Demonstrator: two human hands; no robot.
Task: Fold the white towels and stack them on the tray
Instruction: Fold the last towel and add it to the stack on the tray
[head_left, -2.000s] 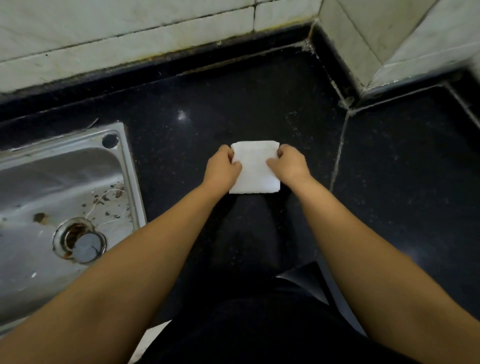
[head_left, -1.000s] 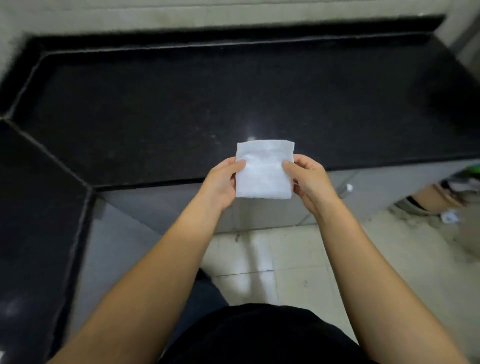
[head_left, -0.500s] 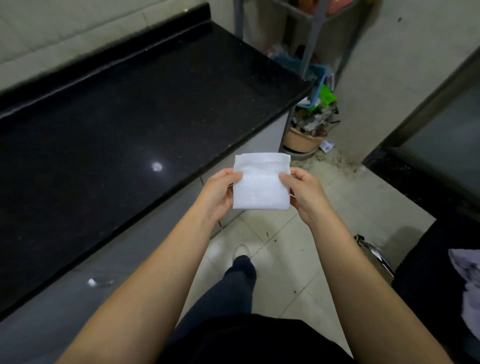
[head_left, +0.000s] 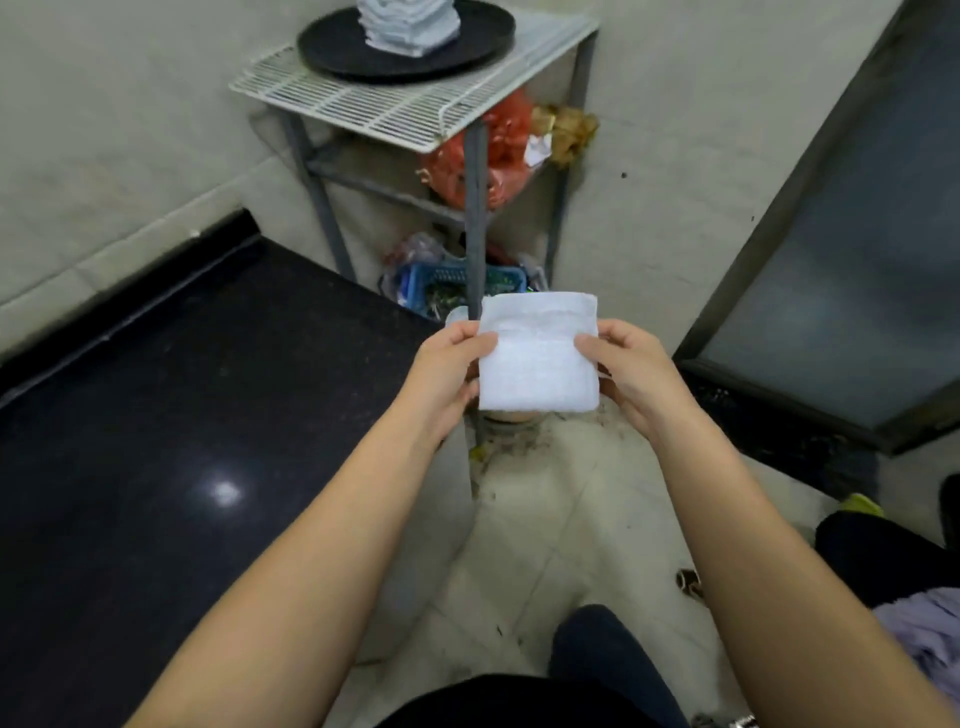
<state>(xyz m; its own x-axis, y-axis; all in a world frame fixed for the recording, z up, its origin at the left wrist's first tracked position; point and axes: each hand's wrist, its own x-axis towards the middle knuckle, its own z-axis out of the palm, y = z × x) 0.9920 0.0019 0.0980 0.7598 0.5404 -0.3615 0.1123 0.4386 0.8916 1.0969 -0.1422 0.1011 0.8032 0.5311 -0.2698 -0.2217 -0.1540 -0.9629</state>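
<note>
Black counter (head_left: 156, 441) left; wire rack (head_left: 415, 104) against pale wall (head_left: 104, 130); tiled floor (head_left: 545, 519); dark door (head_left: 831, 286) right.

Cut off and hidden
The stack of towels (head_left: 410, 26) on the tray (head_left: 332, 47) runs past the top edge; the folded towel (head_left: 537, 358) hides most fingertips.

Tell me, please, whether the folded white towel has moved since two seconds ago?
Yes. The folded towel lay on the black counter; now both hands hold it in the air beyond the counter's end, facing the rack.
</note>
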